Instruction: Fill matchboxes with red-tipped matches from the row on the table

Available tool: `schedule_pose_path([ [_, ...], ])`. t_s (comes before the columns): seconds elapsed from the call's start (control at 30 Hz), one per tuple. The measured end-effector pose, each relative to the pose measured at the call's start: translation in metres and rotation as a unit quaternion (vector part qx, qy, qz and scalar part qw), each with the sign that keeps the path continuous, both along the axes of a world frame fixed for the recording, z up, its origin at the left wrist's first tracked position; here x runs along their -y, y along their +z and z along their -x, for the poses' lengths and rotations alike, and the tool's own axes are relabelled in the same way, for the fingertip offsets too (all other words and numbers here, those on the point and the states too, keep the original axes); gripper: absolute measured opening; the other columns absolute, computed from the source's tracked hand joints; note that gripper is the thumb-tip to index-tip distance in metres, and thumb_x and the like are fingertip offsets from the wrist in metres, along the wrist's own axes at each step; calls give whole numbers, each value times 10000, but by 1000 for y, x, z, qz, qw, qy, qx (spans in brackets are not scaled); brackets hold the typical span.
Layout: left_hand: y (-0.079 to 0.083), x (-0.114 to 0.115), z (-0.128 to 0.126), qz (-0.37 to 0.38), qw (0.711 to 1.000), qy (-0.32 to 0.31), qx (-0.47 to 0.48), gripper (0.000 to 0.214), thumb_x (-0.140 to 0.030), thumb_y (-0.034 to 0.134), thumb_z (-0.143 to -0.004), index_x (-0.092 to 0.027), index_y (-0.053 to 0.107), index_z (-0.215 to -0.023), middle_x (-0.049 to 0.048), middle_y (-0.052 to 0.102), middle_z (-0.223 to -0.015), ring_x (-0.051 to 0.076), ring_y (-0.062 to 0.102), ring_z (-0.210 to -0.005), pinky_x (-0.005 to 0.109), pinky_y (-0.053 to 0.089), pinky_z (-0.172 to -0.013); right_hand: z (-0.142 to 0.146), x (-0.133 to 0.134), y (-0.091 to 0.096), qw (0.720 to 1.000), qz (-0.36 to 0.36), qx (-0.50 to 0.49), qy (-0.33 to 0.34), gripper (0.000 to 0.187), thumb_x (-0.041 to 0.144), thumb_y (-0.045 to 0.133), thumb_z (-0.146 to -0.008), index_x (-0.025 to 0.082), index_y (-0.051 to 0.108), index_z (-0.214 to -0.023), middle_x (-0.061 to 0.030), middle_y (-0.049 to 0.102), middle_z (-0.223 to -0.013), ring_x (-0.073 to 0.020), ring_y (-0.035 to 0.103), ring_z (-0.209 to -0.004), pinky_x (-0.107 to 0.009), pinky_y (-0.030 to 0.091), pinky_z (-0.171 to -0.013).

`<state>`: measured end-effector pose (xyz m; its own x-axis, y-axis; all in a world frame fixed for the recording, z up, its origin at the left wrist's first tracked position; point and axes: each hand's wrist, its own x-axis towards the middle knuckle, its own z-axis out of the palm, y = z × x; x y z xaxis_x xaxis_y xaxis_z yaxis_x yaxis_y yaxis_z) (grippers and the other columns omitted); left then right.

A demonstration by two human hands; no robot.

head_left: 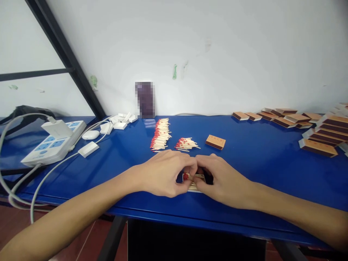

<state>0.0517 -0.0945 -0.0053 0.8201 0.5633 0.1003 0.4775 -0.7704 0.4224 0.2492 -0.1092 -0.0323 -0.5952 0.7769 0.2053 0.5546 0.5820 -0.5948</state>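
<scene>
My left hand (164, 174) and my right hand (225, 181) meet near the front of the blue table, fingertips almost touching. Between their curled fingers are red-tipped matches (186, 176), pinched from both sides. Right below sits a small white matchbox tray (196, 191) with matches lying in it; the fingers cover much of it. Beyond my hands lie a small heap of matches (187, 144) and a longer row of matches (161, 134), red heads to the left. An orange-brown matchbox cover (215, 141) rests just past my right hand.
Several matchbox covers (282, 117) lie along the wall, with a stack (326, 136) at the right edge. White trays (119, 121) are piled back left, beside an upright dark, pixelated rectangle (146, 99). A power strip (56, 143) with white cables occupies the left end.
</scene>
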Motion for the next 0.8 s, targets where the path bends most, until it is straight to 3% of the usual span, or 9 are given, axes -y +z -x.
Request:
schedule_pose_path([
  [0.13,0,-1,2,-50,999,4,6,124,-250,618,-749,-190,555,-837,-36,604,-794,120,524,-708,281,408,-688,-8,-7,2,999,-38,-22,-14,71,180,525,-809,190,564,-750,28,536,-649,-120,461,-571,-265,357,-542],
  [0.27,1,-11,8,-111,992,51,16,128,-266,495,-887,-179,585,-863,-9,592,-802,137,527,-734,290,408,-695,-20,-25,6,996,-79,-2,-42,115,246,538,-866,195,639,-883,14,554,-671,-143,506,-621,-283,403,-590],
  [0.4,-5,-24,14,-190,978,69,-53,254,-346,488,-940,-185,665,-1025,47,598,-929,205,545,-892,357,414,-800,-21,-34,2,996,-75,57,-6,235,378,554,-915,208,707,-971,-14,595,-713,-154,527,-641,-295,399,-590],
  [0.53,-11,-27,15,-175,980,42,-85,340,-423,481,-959,-215,684,-1136,69,599,-1001,216,532,-925,354,419,-813,-14,-35,-2,994,-84,69,4,259,368,535,-939,220,746,-921,-22,594,-721,-152,527,-645,-306,388,-607],
  [0.67,-11,-25,12,-178,981,30,-67,256,-338,503,-959,-208,715,-1022,52,621,-991,196,518,-876,334,405,-781,-11,-36,-3,999,-25,41,-11,219,344,559,-919,201,701,-833,-12,581,-732,-141,506,-628,-284,390,-571],
  [0.8,-12,-23,6,-141,987,59,-57,165,-274,533,-931,-179,668,-927,31,618,-908,184,517,-838,319,397,-741,-12,-35,-5,999,5,45,-7,220,344,490,-952,196,609,-842,-6,567,-746,-141,502,-630,-283,405,-579],
])
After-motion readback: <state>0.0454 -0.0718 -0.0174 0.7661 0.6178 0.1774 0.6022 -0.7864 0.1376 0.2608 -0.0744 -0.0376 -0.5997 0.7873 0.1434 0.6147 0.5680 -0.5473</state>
